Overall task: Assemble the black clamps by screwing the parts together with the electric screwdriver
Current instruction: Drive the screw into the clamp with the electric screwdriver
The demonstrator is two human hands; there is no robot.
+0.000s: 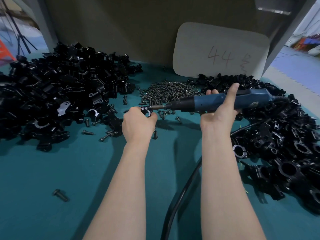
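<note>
My left hand (138, 122) grips a small black clamp (146, 111) just above the teal table. My right hand (220, 108) is wrapped round the blue electric screwdriver (216, 101), which lies almost level and points left. Its bit (158, 106) meets a screw on the clamp's right side. A heap of loose black clamp parts (57, 90) fills the left of the table. Dark screws (168, 91) are piled at the middle back. More black clamps (284, 144) are heaped on the right.
The screwdriver's black cable (180, 196) runs from the right pile down to the front edge between my arms. A pale card marked 44 (220, 51) leans on the back wall. Stray screws (60, 194) lie on the teal table (52, 196).
</note>
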